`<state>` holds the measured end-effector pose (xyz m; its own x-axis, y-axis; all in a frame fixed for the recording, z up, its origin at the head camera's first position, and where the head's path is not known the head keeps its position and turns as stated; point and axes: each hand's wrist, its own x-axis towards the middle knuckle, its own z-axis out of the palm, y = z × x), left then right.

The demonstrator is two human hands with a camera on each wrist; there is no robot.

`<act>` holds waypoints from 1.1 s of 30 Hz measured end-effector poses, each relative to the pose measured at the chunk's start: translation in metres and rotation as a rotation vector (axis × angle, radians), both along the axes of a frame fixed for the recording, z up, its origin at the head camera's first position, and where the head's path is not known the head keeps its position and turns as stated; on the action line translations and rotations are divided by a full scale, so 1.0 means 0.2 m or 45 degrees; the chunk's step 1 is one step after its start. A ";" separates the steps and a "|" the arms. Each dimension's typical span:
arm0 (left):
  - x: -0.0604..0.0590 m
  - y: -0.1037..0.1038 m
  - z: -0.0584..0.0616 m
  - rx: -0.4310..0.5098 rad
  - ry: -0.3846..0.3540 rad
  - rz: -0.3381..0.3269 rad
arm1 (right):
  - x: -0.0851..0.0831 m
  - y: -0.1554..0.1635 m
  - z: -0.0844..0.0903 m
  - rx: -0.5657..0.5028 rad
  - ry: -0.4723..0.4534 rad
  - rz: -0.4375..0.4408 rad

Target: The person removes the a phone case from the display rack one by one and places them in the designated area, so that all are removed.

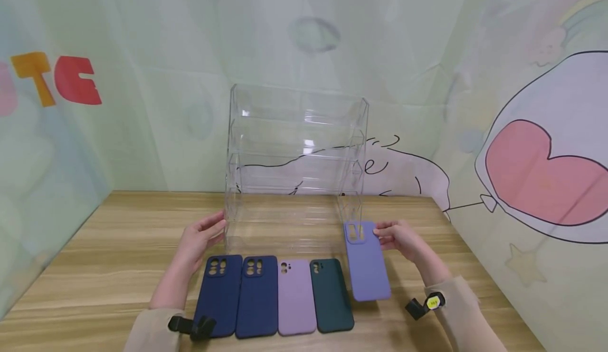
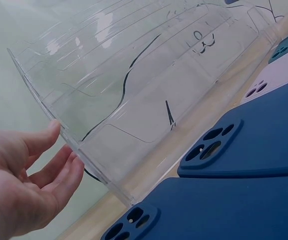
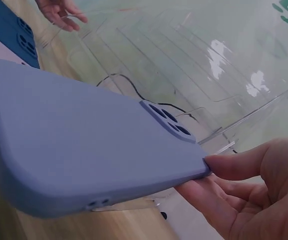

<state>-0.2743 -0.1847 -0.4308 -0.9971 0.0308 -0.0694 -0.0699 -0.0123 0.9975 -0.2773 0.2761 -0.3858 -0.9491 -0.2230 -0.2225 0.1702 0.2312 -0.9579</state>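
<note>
My right hand (image 1: 401, 238) pinches a periwinkle phone case (image 1: 368, 267) by its upper right edge, thumb on the outer face. The case is tilted, its camera cutout end up against the lower right front of a clear acrylic rack (image 1: 296, 157) with several tiers. At the rack's left side wall, my left hand (image 2: 29, 185) has its thumb and fingertips right at the clear edge, fingers loosely bent. In front of the rack lie two navy phone cases (image 1: 260, 296), a lilac phone case (image 1: 296, 299) and a dark green phone case (image 1: 332, 296) side by side.
The rack stands on a wood-grain table (image 1: 95, 257). A printed fabric backdrop (image 1: 166, 120) hangs behind it and wraps round both sides. Each sleeve carries a black strap, one (image 1: 192, 326) at the left wrist and one (image 1: 425, 304) at the right.
</note>
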 end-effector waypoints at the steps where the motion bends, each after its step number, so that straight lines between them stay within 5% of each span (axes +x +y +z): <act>1: 0.00 0.00 0.00 0.001 0.001 0.001 | 0.00 0.00 -0.01 -0.004 -0.004 0.006; 10: 0.01 0.00 0.01 0.013 -0.005 0.002 | 0.04 0.01 -0.11 -0.040 -0.043 0.079; 33: 0.00 0.00 0.01 0.034 -0.007 -0.013 | 0.11 0.03 -0.26 -0.002 -0.125 0.053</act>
